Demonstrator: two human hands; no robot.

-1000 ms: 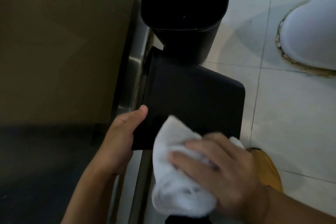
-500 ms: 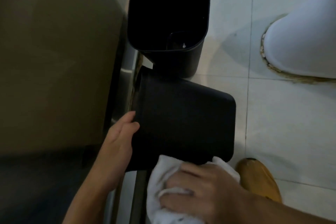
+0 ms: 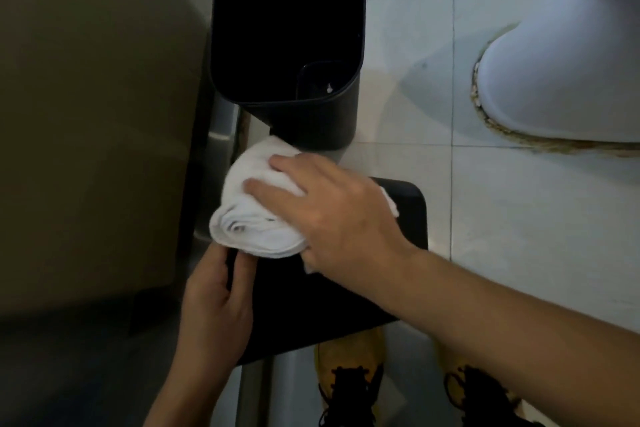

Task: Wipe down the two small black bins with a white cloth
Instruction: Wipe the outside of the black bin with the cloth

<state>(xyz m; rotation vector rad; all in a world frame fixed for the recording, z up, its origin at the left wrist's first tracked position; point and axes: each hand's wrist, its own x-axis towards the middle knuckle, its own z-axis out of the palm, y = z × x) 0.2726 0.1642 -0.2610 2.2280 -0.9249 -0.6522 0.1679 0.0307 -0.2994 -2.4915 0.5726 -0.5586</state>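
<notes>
Two small black bins stand on the tiled floor. The far bin [image 3: 287, 28] is upright and open, its dark inside showing. The near bin [image 3: 332, 295] lies tipped toward me with a flat side facing up. A bunched white cloth [image 3: 252, 208] lies on the near bin's far left part, close to the far bin's base. My right hand [image 3: 332, 215] presses on the cloth with its fingers spread over it. My left hand [image 3: 214, 308] grips the near bin's left edge, thumb on the top face.
A brown door or panel [image 3: 97, 114] with a metal strip [image 3: 221, 128] runs along the left. A white toilet base [image 3: 561, 80] stands at the right on pale tiles [image 3: 519, 236]. My yellow shoes [image 3: 349, 371] are just below the near bin.
My right hand has swept the cloth from the near bin's close end up to its far left end. My left hand shifted lower along the bin's left edge.
</notes>
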